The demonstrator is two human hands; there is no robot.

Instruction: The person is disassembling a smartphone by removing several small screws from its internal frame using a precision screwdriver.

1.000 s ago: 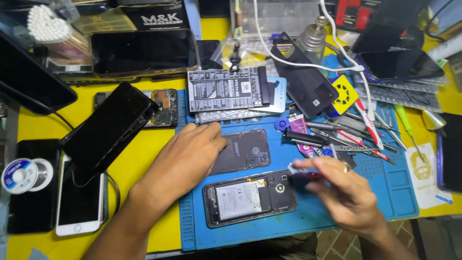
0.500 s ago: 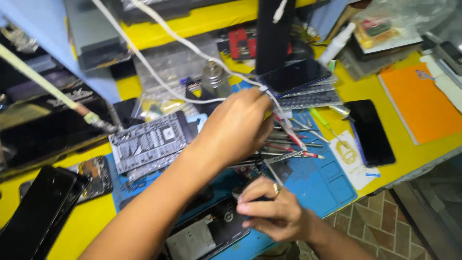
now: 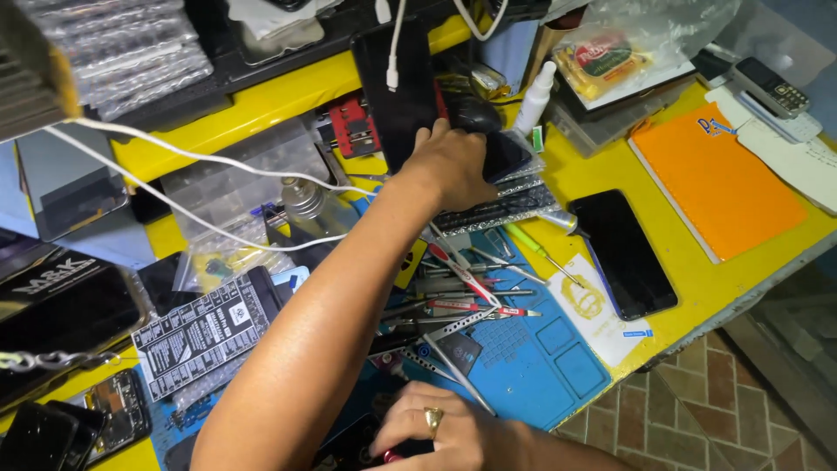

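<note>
At bench rear, left hand [image 3: 449,166] on dark phone [image 3: 504,153]; right hand [image 3: 445,434] grips red-handled tool [image 3: 394,455].

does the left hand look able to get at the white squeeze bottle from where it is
Probably yes: the left hand rests on a dark device just beside the white squeeze bottle, and nothing visible stands between them.
</note>
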